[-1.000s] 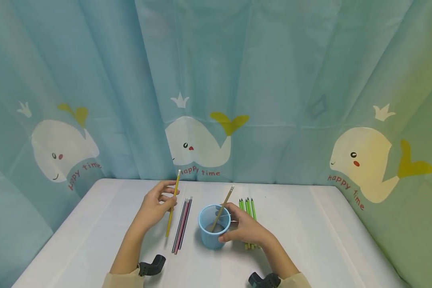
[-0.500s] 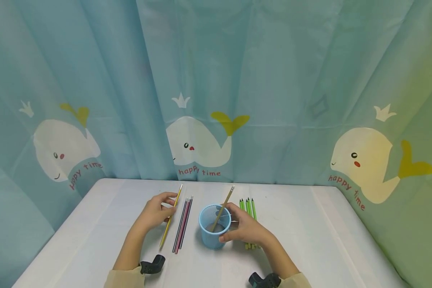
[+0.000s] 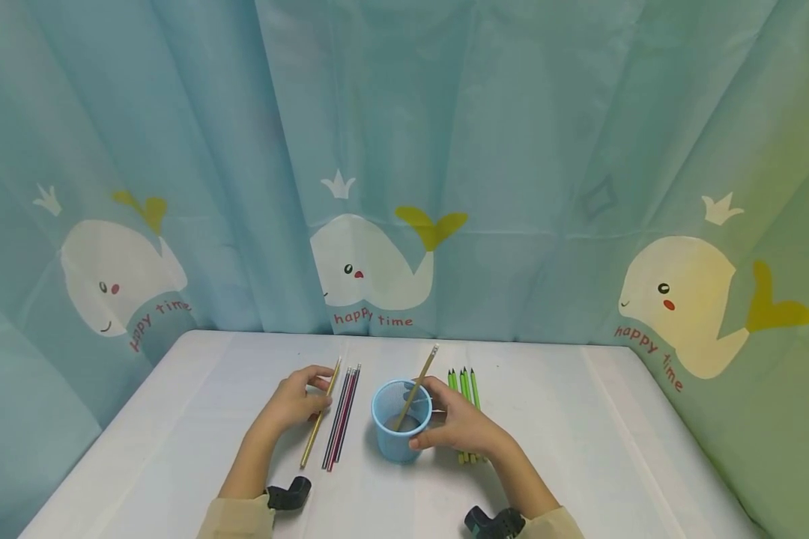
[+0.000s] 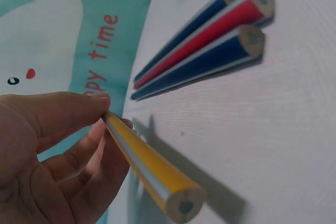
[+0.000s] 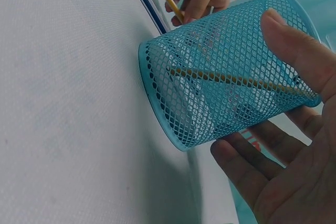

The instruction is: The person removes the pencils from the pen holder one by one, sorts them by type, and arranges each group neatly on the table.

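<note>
A yellow pencil (image 3: 311, 443) is pinched between thumb and fingers of my left hand (image 3: 295, 400), left of the table's middle. In the left wrist view the pencil (image 4: 149, 161) slants toward the camera, its flat end nearest and its shadow on the tabletop beside it. My right hand (image 3: 464, 428) holds a light blue mesh pencil cup (image 3: 395, 449) from its right side, thumb near the rim. One yellowish pencil (image 3: 423, 374) with an eraser leans inside the cup. The right wrist view shows thumb and fingers around the mesh cup (image 5: 220, 56).
Between the left hand and cup lie dark blue and red striped pencils (image 3: 341, 423), side by side. Several green pencils (image 3: 474, 389) lie right of the cup, partly hidden by the right hand. A whale-print curtain (image 3: 526, 284) hangs behind the white table (image 3: 580, 449).
My left hand has lowered the yellow pencil toward the table, its near end coming closer to me and a little left. The right hand and cup stay in place.
</note>
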Demonstrator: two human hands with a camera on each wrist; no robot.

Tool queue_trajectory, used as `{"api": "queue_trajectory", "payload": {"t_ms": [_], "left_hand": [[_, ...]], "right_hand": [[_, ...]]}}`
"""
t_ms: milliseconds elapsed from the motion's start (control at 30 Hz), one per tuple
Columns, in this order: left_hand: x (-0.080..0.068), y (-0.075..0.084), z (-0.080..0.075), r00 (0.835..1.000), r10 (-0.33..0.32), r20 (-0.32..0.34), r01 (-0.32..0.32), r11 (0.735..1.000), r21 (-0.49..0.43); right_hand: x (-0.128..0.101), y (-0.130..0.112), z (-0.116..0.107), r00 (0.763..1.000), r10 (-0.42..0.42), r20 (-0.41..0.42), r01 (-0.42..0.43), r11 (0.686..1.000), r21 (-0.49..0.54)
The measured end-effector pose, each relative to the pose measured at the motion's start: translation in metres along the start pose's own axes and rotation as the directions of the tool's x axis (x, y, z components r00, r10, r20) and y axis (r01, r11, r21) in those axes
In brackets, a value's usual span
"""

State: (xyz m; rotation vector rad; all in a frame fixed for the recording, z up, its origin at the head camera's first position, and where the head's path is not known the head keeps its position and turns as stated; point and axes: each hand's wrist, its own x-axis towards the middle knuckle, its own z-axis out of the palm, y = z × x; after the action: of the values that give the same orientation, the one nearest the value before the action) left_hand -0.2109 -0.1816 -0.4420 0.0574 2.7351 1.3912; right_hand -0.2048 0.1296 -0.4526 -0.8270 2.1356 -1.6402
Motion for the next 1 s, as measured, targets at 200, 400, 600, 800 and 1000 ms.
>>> {"api": "queue_trajectory", "payload": {"t_ms": [200,400,600,800,1000], "left_hand": [[0.001,-0.005,0.003,1.000,-0.018,-0.007,0.018,1.000,0.022],[0.002,-0.004,0.001,0.999,-0.008,-0.035,0.010,0.998,0.061],[0.000,0.004,-0.002,0.998,0.019,-0.053,-0.016,0.998,0.056],[-0.003,0.016,-0.002,0.985,0.141,-0.097,-0.133,0.987,0.090],[-0.011,0.041,-0.003,0.917,0.380,-0.126,-0.362,0.921,0.144]], "right_hand": [[0.000,0.001,-0.001,1.000,0.008,0.002,-0.008,1.000,-0.004],[0.001,0.001,-0.001,1.000,0.003,-0.001,-0.003,1.000,0.000],[0.001,0.001,0.000,1.000,0.008,-0.004,-0.008,1.000,0.002],[0.000,0.002,0.000,1.000,0.019,-0.004,-0.020,1.000,-0.007],[0.000,0.001,0.000,1.000,0.014,-0.013,-0.014,1.000,-0.005]]}}
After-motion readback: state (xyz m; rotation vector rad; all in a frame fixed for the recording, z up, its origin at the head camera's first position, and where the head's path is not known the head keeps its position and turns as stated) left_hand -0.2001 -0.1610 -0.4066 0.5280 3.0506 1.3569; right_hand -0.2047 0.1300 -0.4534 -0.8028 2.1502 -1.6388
